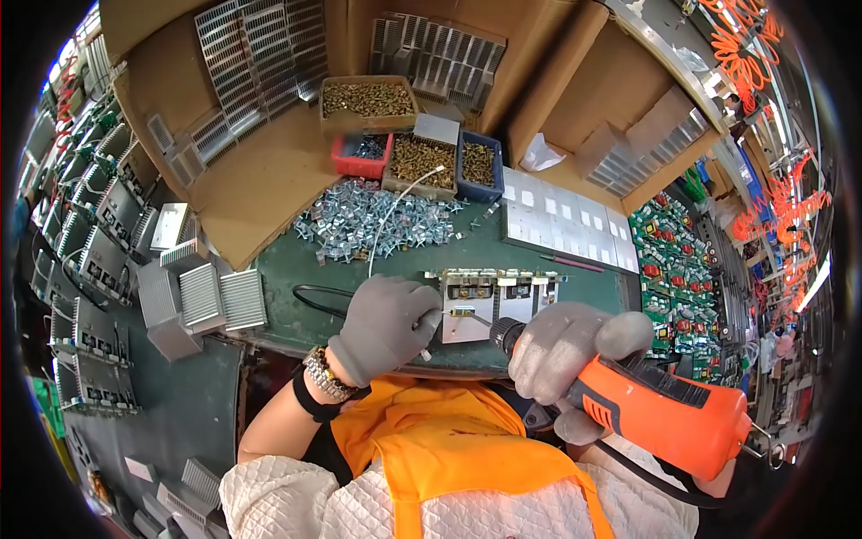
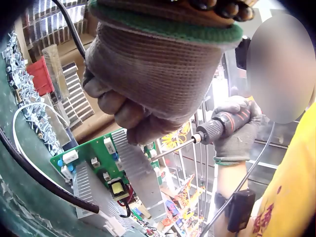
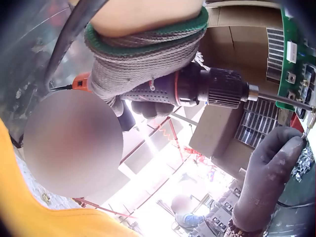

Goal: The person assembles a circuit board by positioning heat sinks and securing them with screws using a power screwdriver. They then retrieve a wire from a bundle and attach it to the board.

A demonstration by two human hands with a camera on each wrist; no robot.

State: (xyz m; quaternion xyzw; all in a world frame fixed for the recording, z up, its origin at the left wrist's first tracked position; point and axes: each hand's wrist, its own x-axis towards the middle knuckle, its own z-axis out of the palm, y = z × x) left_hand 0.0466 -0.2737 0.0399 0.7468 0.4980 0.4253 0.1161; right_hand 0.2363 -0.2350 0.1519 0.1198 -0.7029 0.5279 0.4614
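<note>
My gloved right hand [image 1: 561,350] grips an orange and black electric screwdriver [image 1: 669,409], its long bit pointing left. The bit's tip [image 3: 308,106] meets a circuit board mounted on a silver heat sink [image 1: 465,331], which stands on the green bench in front of me. Beside the tip, my gloved left hand [image 1: 388,325] has curled fingers, and its thumb and forefinger pinch a small metal piece [image 3: 305,134], mostly hidden by the fingertips. In the left wrist view the green circuit board [image 2: 89,154] shows white connectors and a yellow transformer [image 2: 117,189].
Behind the board lies a heap of metal clips [image 1: 377,220]. Beyond are bins of brass-coloured screws [image 1: 368,97] and a red bin [image 1: 346,163]. Finned heat sinks [image 1: 202,296] stand left; green circuit boards [image 1: 678,269] are stacked right. A white cable [image 1: 382,225] runs behind my left hand.
</note>
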